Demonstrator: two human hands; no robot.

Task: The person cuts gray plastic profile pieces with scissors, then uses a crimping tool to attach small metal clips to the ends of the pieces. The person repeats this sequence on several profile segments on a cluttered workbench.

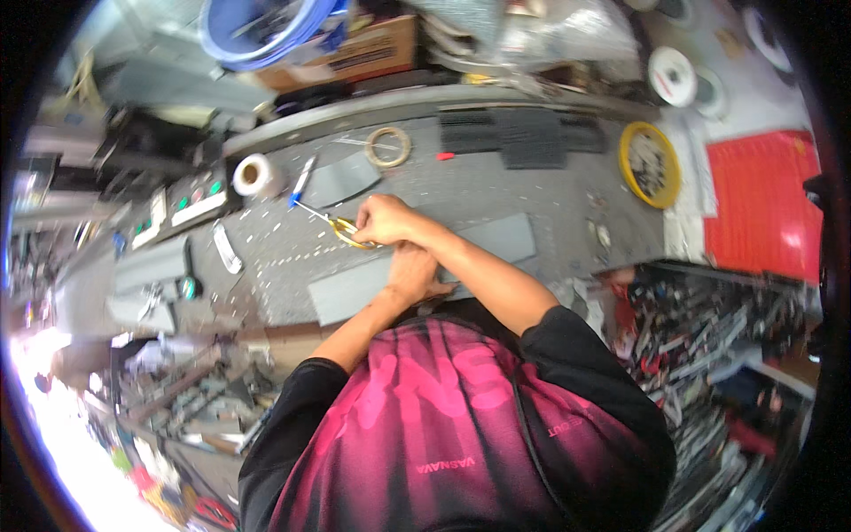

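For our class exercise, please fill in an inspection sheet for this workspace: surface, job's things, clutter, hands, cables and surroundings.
Surface: grey bench, strewn with pale flecks.
Job's things: long grey strip, partly hidden by the arms; yellow-handled tool left of its middle.
Clutter: white roll, tan ring, dark sheets; yellow-rimmed tray holding small parts.
Hands: left hand over the grey strip; right hand gripping the yellow-handled tool.
Cables: nothing seen for certain.
Surroundings: blue bucket and cardboard box beyond the bench; red panel at right; jumbled pieces below it.
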